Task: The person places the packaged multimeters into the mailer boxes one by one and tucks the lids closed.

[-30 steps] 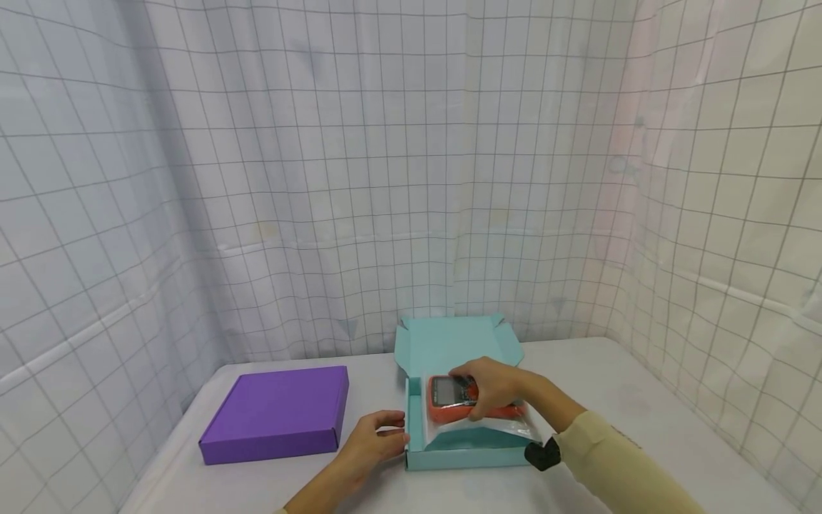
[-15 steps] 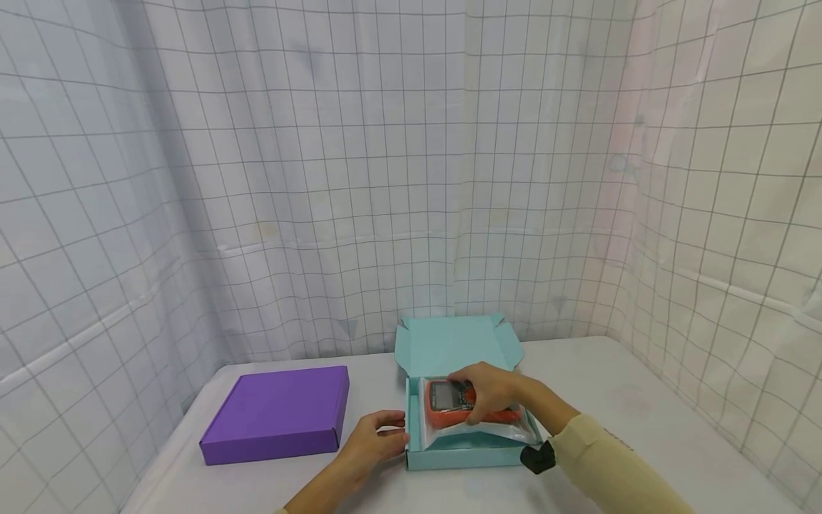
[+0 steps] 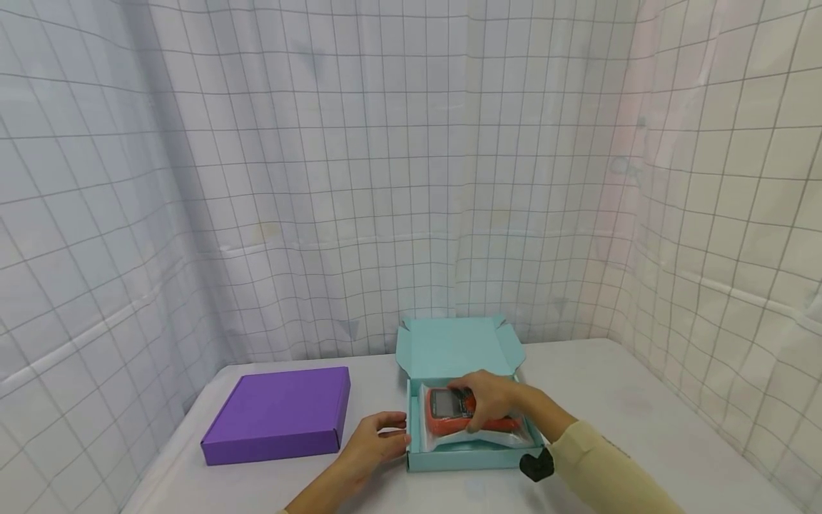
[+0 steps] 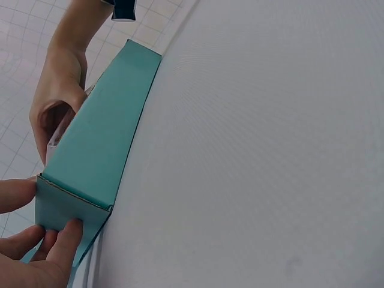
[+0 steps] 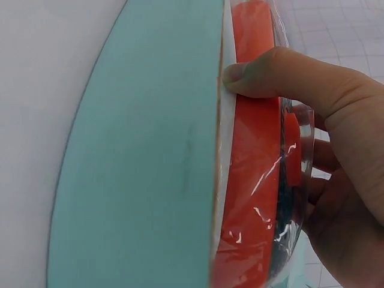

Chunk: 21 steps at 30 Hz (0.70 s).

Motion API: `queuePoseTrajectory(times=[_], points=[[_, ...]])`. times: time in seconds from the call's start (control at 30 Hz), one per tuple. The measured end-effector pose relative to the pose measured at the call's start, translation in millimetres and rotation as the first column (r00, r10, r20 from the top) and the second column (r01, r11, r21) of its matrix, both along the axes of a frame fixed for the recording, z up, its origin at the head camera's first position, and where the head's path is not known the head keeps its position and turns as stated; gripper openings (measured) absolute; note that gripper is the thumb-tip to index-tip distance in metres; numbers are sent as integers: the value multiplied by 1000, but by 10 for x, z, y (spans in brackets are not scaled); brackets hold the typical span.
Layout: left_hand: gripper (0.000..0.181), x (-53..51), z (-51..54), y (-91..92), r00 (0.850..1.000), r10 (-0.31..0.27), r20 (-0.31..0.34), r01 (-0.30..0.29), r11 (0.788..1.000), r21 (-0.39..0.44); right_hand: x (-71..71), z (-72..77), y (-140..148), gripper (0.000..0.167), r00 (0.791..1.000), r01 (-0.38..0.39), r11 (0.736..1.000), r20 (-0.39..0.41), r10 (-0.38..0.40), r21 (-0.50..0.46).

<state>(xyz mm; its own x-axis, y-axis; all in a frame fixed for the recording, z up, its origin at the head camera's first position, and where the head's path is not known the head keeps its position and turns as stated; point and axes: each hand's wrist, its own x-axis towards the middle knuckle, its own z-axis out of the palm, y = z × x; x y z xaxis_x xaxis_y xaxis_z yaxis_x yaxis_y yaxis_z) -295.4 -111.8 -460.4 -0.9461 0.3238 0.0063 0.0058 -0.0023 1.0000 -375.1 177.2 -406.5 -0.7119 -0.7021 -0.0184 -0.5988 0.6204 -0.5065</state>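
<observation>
An orange multimeter in a clear plastic bag (image 3: pixel 443 424) lies within the teal box (image 3: pixel 475 459), whose lid stands raised at the back. My right hand (image 3: pixel 491 400) grips the multimeter across its width; in the right wrist view the thumb of that hand (image 5: pixel 336 114) presses the orange side (image 5: pixel 255 150) just above the box wall (image 5: pixel 138 156). My left hand (image 3: pixel 369 446) rests its fingertips against the box's left side. The left wrist view shows the fingers of this hand (image 4: pixel 42 246) touching the end wall of the teal box (image 4: pixel 105 126).
A closed purple box (image 3: pixel 276 414) lies on the white table (image 3: pixel 591 385), left of the teal box. White grid-patterned curtains (image 3: pixel 411 178) surround the table at the back and on both sides.
My right hand has lowered slightly with the bagged multimeter, which now sits deeper in the teal box and a little nearer its front. My left hand has stayed at the box's side.
</observation>
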Motion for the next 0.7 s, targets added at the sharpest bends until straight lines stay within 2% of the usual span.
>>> queuePoseTrajectory(times=[0.27, 0.43, 0.7], points=[[52, 14, 19, 20, 1000, 6, 0, -6, 1000, -9, 5, -84, 0, 81, 1000, 5, 1000, 23, -5, -27], [52, 15, 19, 16, 1000, 10, 4, -10, 1000, -5, -11, -149, -10, 83, 1000, 14, 1000, 19, -14, -11], [53, 0, 22, 1, 1000, 11, 0, -11, 1000, -10, 1, -138, -4, 87, 999, 23, 1000, 40, -22, -12]])
